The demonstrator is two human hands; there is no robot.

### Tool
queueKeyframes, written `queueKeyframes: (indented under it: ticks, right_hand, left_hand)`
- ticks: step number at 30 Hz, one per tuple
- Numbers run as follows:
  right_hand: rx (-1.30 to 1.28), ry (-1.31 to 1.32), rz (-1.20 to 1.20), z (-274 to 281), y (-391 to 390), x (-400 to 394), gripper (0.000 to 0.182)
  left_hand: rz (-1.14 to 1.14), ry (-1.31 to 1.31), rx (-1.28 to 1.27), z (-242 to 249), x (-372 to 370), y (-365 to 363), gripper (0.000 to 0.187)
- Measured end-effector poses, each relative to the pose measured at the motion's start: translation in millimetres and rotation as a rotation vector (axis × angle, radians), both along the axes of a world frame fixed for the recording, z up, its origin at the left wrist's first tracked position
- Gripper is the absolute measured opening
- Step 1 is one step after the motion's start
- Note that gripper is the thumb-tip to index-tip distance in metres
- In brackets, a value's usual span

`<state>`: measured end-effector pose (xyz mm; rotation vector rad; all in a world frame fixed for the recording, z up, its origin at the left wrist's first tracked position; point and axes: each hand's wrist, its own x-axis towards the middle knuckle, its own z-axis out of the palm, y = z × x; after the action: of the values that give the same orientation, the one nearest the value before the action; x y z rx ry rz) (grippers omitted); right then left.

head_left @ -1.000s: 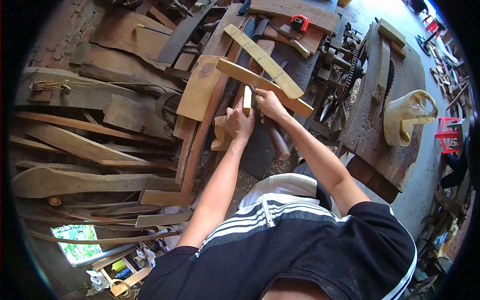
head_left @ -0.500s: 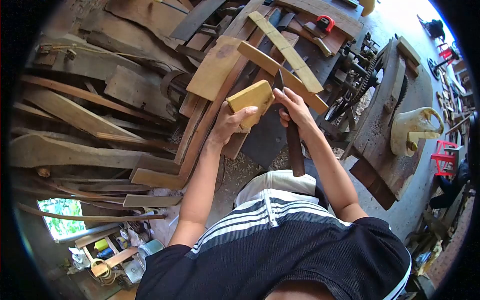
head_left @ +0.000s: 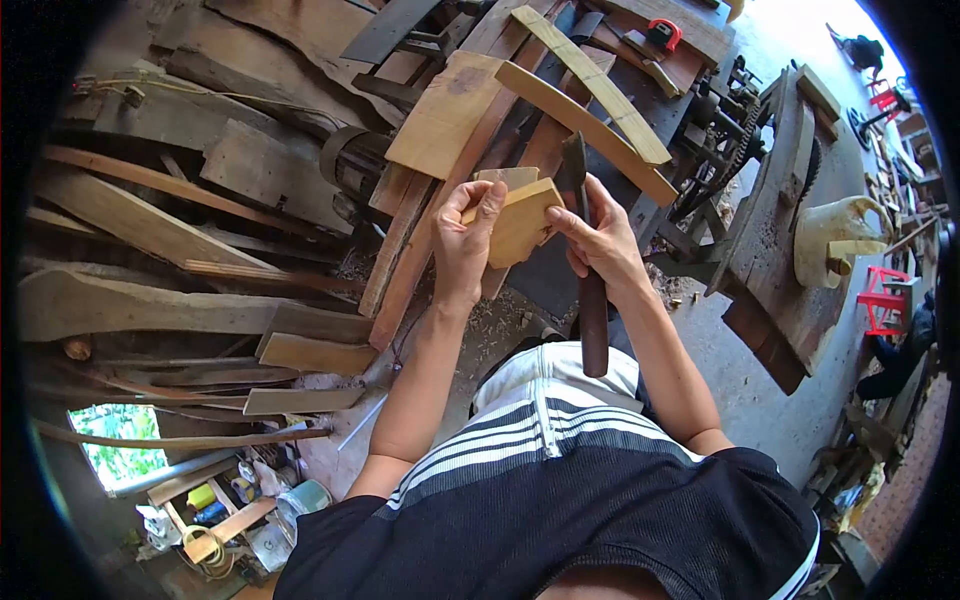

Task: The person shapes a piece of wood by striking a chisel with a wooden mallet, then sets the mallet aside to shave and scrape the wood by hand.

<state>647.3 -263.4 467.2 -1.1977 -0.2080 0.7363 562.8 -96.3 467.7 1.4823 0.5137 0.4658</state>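
My left hand (head_left: 465, 240) is closed on the edge of a small yellowish wood block (head_left: 522, 222), thumb on top, in front of my chest. In my right hand (head_left: 605, 240) is a chisel (head_left: 593, 325), its dark blade pointing away from me and its brown handle hanging down toward my lap. The thumb of that hand also touches the block's right edge. A small pale wood piece (head_left: 512, 177) shows just behind the block. Beyond my hands lie a flat wood board (head_left: 445, 115) and two long strips, a curved strip (head_left: 585, 130) and a straight strip (head_left: 600, 85).
A red tape measure (head_left: 663, 35) sits at the far end of the bench. To the right, a cream plastic jug (head_left: 838, 240) stands on a thick wooden bench (head_left: 760, 270). Planks (head_left: 180, 300) are stacked at left. Shavings litter the floor, and a red stool (head_left: 885, 300) stands far right.
The block has turned so its broad face shows more toward me. My right thumb has come onto its edge, and the chisel blade now stands more upright, away from the block.
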Motion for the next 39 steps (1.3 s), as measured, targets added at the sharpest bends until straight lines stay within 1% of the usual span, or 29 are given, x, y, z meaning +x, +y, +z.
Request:
queueKeyframes:
  ticks: [1,2,4,5,8,10,12,14,15,16,17,18,21,22,24,25,26,28,30,31,32,33,34,35,36,38,39]
  right_hand:
    - [0.005,0.007,-0.016,1.2,0.7,-3.0,0.066]
    - [0.008,0.012,-0.031,2.5,0.5,-4.6,0.068]
    - [0.015,0.004,-0.063,4.3,-1.1,-3.9,0.069]
    - [0.026,0.017,-0.09,3.9,-1.8,-1.3,0.067]
    - [0.066,0.037,-0.103,4.7,-2.3,14.6,0.062]
    - [0.097,0.056,-0.124,1.9,-5.0,25.0,0.06]
    - [0.122,0.106,-0.04,-4.3,-9.7,37.9,0.055]
    - [0.121,0.119,0.001,-10.8,-13.0,47.8,0.056]
    - [0.064,0.105,0.005,-11.7,-13.1,52.4,0.056]
    - [0.007,0.093,0.01,-12.7,-13.1,56.9,0.056]
    - [0.01,0.1,0.02,-13.9,-14.1,61.5,0.056]
    - [0.001,0.106,0.007,-15.1,-16.2,66.3,0.056]
    - [-0.041,0.16,0.025,-17.6,-24.5,78.3,0.054]
    - [-0.066,0.189,0.052,-18.4,-26.8,83.5,0.052]
    - [-0.052,0.201,0.095,-22.1,-30.4,90.0,0.049]
    - [-0.095,0.18,0.121,-23.2,-29.7,90.9,0.049]
    - [-0.138,0.156,0.148,-24.0,-29.3,92.4,0.049]
    - [-0.186,0.159,0.169,-32.7,-26.8,95.5,0.049]
    - [-0.184,0.191,0.195,-33.9,-22.9,97.8,0.048]
    - [-0.208,0.225,0.226,-32.9,-21.7,100.6,0.04]
    - [-0.21,0.229,0.226,-36.0,-20.0,103.7,0.04]
    - [-0.13,0.292,0.25,-41.4,-18.2,106.8,0.03]
    - [-0.048,0.352,0.275,-47.3,-15.7,110.1,0.022]
    - [-0.024,0.39,0.259,-54.1,-12.0,114.4,0.013]
    - [-0.022,0.386,0.26,-58.8,-9.0,120.8,0.013]
    - [0.064,0.398,0.278,-60.9,-1.7,130.3,0.015]
    - [0.051,0.399,0.26,-59.3,4.6,133.0,0.014]
  left_hand:
    - [0.03,-0.011,0.076,-12.2,1.5,1.5,0.037]
    - [0.022,-0.01,0.068,-9.4,2.8,-1.9,0.037]
    - [-0.01,-0.116,-0.216,-0.5,4.8,-10.3,0.036]
    - [-0.008,-0.174,-0.291,10.1,9.4,-18.2,0.032]
    - [0.023,-0.139,-0.331,23.8,16.6,-31.2,0.031]
    - [0.013,-0.126,-0.287,6.0,18.0,-26.7,0.03]
    - [-0.008,-0.109,-0.253,8.7,25.4,-30.0,0.029]
    - [0.027,-0.094,-0.141,16.8,32.1,-35.7,0.03]
    - [0.037,-0.095,-0.134,15.4,36.6,-37.0,0.03]
    - [0.043,-0.102,0.078,11.7,40.5,-38.3,0.029]
    - [0.046,-0.101,0.289,9.1,43.3,-40.3,0.029]
    - [0.052,-0.09,0.29,7.7,45.8,-42.5,0.029]
    - [0.001,-0.001,0.625,5.8,50.1,-50.8,0.032]
    - [0.003,0.004,0.623,2.9,52.3,-52.3,0.032]
    - [-0.013,-0.003,1.069,-4.4,56.0,-55.3,0.032]
    - [-0.019,0.004,1.164,-7.2,56.3,-60.1,0.033]
    - [-0.024,0.011,1.16,-8.2,56.6,-65.0,0.033]
    - [-0.1,0.031,1.335,-8.7,59.0,-71.4,0.034]
    - [-0.114,0.041,1.369,-15.9,59.6,-71.3,0.038]
    - [-0.12,0.065,1.398,-18.8,60.0,-70.8,0.04]
    - [-0.128,0.089,1.424,-22.4,60.4,-70.3,0.043]
    - [-0.132,0.091,1.42,-27.2,60.1,-67.5,0.043]
    - [-0.172,0.09,1.439,-31.5,59.7,-61.8,0.052]
    - [-0.207,0.086,1.462,-31.8,61.2,-57.0,0.061]
    - [-0.203,0.084,1.466,-31.0,62.8,-53.2,0.061]
    - [-0.179,0.233,1.193,-25.2,65.6,-42.9,0.075]
    - [-0.228,0.306,1.142,-21.4,64.0,-32.0,0.095]
